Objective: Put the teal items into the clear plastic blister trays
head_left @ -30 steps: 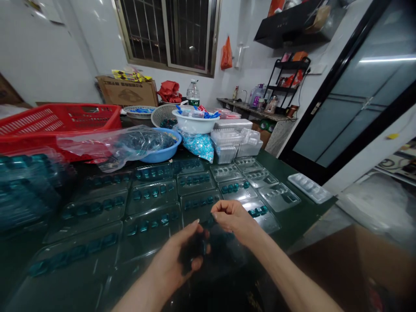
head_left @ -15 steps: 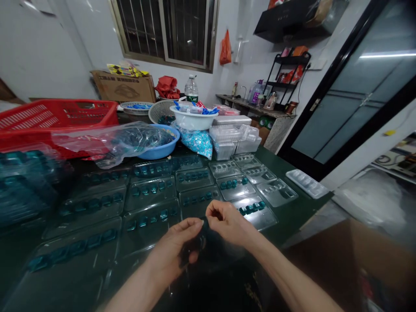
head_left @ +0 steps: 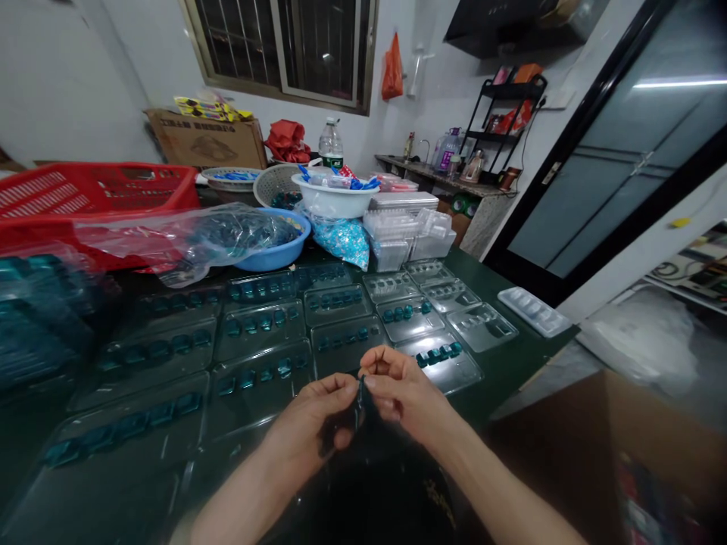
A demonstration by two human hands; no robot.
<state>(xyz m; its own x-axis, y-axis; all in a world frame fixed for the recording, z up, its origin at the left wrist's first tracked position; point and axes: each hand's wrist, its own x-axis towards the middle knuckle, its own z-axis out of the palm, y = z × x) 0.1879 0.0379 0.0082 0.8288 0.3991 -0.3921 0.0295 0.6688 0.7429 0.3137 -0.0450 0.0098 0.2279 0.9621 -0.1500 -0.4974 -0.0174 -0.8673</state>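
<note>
Above the near edge of the table, my left hand (head_left: 312, 412) pinches a small dark, see-through piece (head_left: 360, 395) between thumb and fingers. The fingertips of my right hand (head_left: 404, 387) close on the top of the same piece, so both hands meet there. Its exact kind is hidden by the fingers and the dark background. Just beyond my right hand lies a clear plastic tray (head_left: 463, 372) with a row of teal cube-like pieces (head_left: 437, 354). Another clear tray (head_left: 258, 409) with teal pieces lies beyond my left hand.
Several more such trays cover the dark green table (head_left: 511, 378). Behind them stand a red basket (head_left: 107, 182), a blue basin (head_left: 278, 253), a white bowl (head_left: 335, 200) and stacked clear packs (head_left: 391, 227). An open cardboard box (head_left: 556, 431) is at the right.
My right fingers have shifted slightly left and come together with my left fingertips at the dark piece; they were curled higher before. The view has tilted down a little.
</note>
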